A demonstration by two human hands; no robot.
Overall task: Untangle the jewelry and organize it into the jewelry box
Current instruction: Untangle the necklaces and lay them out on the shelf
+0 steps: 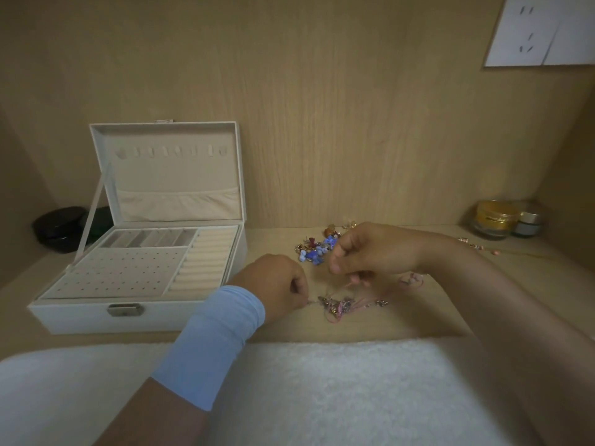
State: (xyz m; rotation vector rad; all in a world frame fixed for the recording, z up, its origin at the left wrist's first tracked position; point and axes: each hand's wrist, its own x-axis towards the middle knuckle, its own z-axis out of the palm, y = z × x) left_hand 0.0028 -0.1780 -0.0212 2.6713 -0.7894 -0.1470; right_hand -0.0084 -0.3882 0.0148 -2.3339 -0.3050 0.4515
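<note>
Jewelry tangle (346,305): thin pink cords, fine chain and small metallic charms knotted together; lies on the desk, lower centre of frame, between the hands and right of the box.
Left hand (277,284): fingers curled, thumb and forefinger pinching a chain end at the left edge of the jewelry tangle; light-blue fabric sleeve (212,339) on the wrist.
Right hand (370,252): fingers curled down over the tangle, tips pinched on a thin pink strand; exact grip blurred.
Box: white smooth rectangular jewelry box (80,317), left of frame, lid standing open; cream velvet tray with punched stud holes, ring rolls and small cells; metal clasp on the front.
Loose pile: blue and purple beads with gold-tone bits (317,249), just behind the hands.
Edges/room: bare light wood desk (306,329) between box and tangle; white fluffy cloth (322,381) along the near edge; wood panels close behind and at both sides.
Clutter: gold-banded glass jar (494,218) and small grey jar (528,224), right rear corner; glossy black round case (58,226), behind the box at left.
Writing: jar markings too small to read.
</note>
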